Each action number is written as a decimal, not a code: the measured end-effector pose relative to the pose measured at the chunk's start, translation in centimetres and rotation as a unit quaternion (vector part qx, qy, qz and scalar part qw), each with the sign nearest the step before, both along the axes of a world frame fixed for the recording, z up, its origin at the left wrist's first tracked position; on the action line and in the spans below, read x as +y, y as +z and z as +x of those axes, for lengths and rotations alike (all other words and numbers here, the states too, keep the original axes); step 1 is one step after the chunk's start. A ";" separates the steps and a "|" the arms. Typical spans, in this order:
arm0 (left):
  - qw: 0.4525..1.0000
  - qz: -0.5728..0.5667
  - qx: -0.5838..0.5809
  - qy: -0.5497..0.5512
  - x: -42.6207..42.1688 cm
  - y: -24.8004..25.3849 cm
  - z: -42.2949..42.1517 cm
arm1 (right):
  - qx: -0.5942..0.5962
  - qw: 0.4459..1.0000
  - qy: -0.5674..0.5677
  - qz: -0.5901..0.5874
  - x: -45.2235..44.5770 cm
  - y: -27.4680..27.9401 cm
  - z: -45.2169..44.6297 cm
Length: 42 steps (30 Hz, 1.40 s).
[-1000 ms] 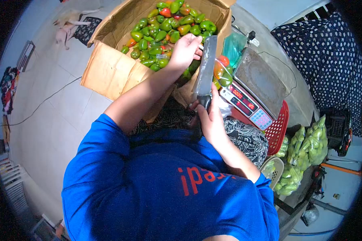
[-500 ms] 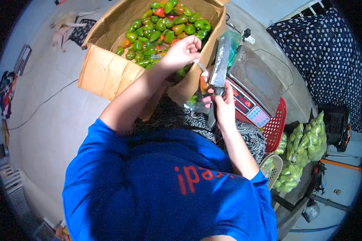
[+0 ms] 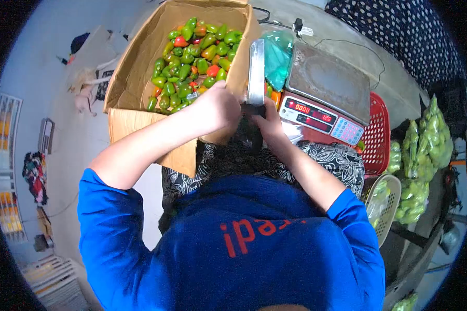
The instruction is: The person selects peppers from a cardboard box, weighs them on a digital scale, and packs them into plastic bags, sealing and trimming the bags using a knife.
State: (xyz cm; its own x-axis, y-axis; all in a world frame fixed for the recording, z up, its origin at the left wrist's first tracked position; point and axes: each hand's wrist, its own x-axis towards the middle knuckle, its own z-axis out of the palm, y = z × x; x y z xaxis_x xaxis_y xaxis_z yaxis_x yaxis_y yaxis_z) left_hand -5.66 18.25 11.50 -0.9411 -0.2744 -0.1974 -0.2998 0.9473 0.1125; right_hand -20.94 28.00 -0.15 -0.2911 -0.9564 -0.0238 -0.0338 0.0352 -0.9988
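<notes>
A tall, open brown cardboard box (image 3: 140,67) holds a loose heap of small, glossy bell-shaped peppers (image 3: 192,54), mostly green with some red and orange ones. The heap lies towards the right, leaving bare cardboard along the left wall. A creased cardboard flap (image 3: 176,153) folds outwards at the near side, and the left forearm crosses above it. The left hand (image 3: 227,106) is at the box's near right corner, covering part of that edge; its fingers are out of sight, so I cannot tell whether it is clenched or grasping something.

The right hand (image 3: 270,124) grasps a long, flat, silver-grey tool (image 3: 256,72) by its black handle (image 3: 253,110). The tool points away from the body, between the box and an electronic scale with a grey metal plate (image 3: 329,78), and partly hides a few orange and green peppers (image 3: 275,97) behind it. A crumpled teal plastic bag (image 3: 278,57) lies between box and scale, near the tool's far end. The scale's plate is bare and its display glows red.

Just beside the scale is a red perforated plastic basket (image 3: 380,135). Nearer the body, a cream perforated basket (image 3: 390,210) contains pale green produce in clear plastic. Clear bags of pale green produce (image 3: 433,137) stand further right. A black-and-white leaf-patterned cloth (image 3: 337,163) covers the lap below the scale.
</notes>
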 end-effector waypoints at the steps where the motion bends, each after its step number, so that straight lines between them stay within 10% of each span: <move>1: 0.974 -0.204 -0.063 -0.080 0.3 -0.7 -0.4 | 0.078 0.997 -0.013 -0.022 -0.2 0.2 -0.3; 14: 0.955 -0.296 -0.023 -0.025 -0.1 -1.7 -6.1 | 0.044 0.998 0.024 -0.022 -1.7 -2.2 -1.9; 19: 0.957 -0.282 -0.070 -0.014 -2.1 0.7 -6.6 | -0.166 0.984 -0.035 0.052 0.0 2.3 0.1; 23: 0.961 -0.256 0.103 0.004 -1.5 1.5 -5.0 | 0.024 0.992 -0.076 -0.093 -0.1 3.1 1.8; 34: 0.902 -0.005 0.307 0.304 0.2 -0.9 1.3 | 0.079 0.986 -0.048 -0.141 1.6 6.3 5.3; 42: 0.845 0.144 0.415 0.304 -0.4 -2.7 1.4 | 0.178 0.976 -0.022 -0.127 -0.6 4.3 5.4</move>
State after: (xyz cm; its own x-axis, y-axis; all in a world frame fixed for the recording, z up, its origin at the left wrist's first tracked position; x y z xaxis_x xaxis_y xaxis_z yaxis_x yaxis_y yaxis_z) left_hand -4.30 17.84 8.80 -0.4902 -0.8104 0.3209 -0.4255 0.5439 0.7233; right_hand -15.53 27.43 4.17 -0.2793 -0.9045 0.3222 -0.3841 -0.2023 -0.9008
